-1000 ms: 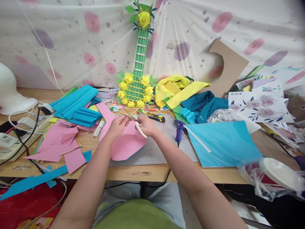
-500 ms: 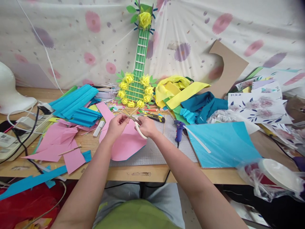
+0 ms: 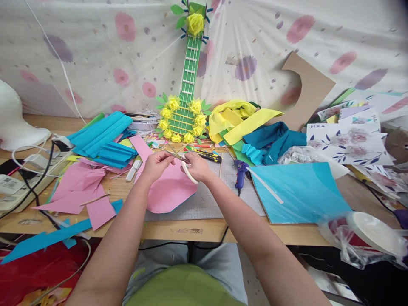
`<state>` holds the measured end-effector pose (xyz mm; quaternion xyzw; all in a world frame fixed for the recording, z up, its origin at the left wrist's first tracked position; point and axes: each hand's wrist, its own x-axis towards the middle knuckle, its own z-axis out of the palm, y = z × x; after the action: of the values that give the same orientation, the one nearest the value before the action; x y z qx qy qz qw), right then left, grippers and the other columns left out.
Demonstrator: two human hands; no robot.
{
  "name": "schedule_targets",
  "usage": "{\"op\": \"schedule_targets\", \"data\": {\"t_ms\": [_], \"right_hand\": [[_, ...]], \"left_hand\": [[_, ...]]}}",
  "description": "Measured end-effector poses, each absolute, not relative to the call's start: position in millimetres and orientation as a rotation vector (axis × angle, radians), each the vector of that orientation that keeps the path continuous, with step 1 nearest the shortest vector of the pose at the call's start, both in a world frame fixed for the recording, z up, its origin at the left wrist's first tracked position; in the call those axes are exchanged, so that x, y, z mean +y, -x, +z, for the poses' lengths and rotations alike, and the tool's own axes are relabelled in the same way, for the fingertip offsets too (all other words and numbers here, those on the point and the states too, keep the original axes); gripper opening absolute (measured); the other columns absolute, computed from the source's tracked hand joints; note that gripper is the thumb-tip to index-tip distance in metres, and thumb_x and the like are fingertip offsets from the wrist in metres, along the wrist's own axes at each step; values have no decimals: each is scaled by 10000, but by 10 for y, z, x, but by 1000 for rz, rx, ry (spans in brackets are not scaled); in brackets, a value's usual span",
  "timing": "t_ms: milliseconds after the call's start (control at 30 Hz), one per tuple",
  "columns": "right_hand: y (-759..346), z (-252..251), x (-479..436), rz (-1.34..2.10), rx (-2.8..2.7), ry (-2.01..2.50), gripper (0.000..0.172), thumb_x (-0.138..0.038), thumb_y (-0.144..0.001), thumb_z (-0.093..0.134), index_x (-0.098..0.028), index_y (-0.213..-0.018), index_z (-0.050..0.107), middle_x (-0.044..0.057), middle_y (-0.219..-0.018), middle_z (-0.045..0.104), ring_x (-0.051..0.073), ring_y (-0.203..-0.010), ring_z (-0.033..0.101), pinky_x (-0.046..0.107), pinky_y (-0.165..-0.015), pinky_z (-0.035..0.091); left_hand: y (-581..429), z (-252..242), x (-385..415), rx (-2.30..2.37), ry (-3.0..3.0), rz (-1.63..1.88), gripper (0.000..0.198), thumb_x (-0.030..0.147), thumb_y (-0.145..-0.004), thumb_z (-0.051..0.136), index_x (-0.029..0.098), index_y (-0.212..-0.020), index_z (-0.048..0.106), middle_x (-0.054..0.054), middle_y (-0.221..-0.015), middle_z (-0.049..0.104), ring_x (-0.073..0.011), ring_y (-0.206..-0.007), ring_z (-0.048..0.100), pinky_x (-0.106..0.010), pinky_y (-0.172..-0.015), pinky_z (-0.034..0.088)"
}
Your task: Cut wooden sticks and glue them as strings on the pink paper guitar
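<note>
My right hand [image 3: 196, 166] is closed on a pair of scissors [image 3: 190, 174] with pale handles, the blades pointing left. My left hand [image 3: 157, 165] pinches at the blade end, and what is between its fingertips is too small to make out. Thin stick-like pieces show just beyond the fingertips. Both hands are above a pink guitar-shaped paper piece [image 3: 172, 193] with a blue edge underneath. It lies partly on a grey cutting mat [image 3: 210, 204]. Behind the hands is a yellow-and-black utility knife [image 3: 210, 156].
A green model guitar [image 3: 188, 85] with yellow paper flowers leans at the back. A purple glue gun [image 3: 240, 174] and a blue sheet [image 3: 299, 193] are on the right. Pink paper scraps [image 3: 75, 187], folded blue paper [image 3: 100, 134] and a power strip [image 3: 35, 178] crowd the left.
The view has shifted very slightly. My hands stay in nearly the same place, with the scissors still in my right hand.
</note>
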<state>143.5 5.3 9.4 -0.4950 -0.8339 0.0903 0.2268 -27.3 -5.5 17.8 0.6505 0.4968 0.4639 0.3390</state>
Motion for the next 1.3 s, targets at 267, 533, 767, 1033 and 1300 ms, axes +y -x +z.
{"op": "schedule_targets", "data": {"t_ms": [267,533,767,1033,1300], "right_hand": [[-1409,103,81,239,-2307,1555,240,-395,-715,468,-179,-738,570,42,-776,602,157,-717,509,236,-564,275],[-1400,80,110,294,-2252,1446,173,-338,-706,458,-178,-730,519,32,-795,570,145,-736,478,228,-585,290],[-1420,30,108,339,-2219,1411,147,-309,-673,478,-173,-718,510,27,-771,546,145,-742,453,230,-596,285],[-1401,67,93,333,-2195,1558,181,-359,-680,489,-182,-665,517,26,-710,567,142,-658,469,238,-535,246],[-1430,49,121,302,-2210,1416,137,-311,-670,468,-180,-701,491,33,-776,546,151,-754,458,231,-604,299]], "left_hand": [[246,120,-22,1289,-1720,1275,160,299,-710,531,153,-680,590,-7,-622,599,-96,-572,521,-216,-562,400],[218,147,4,1420,-1771,1207,221,324,-730,505,159,-660,635,24,-518,528,-72,-444,394,-210,-452,315],[240,126,0,1378,-1904,1148,272,347,-747,471,156,-634,629,8,-608,582,-88,-534,454,-209,-519,339],[190,138,-1,1424,-1932,1159,260,337,-761,449,160,-658,610,4,-617,600,-100,-565,491,-210,-548,367],[226,155,39,1405,-2063,1056,311,326,-795,394,165,-587,561,14,-608,583,-94,-546,475,-221,-562,356]]}}
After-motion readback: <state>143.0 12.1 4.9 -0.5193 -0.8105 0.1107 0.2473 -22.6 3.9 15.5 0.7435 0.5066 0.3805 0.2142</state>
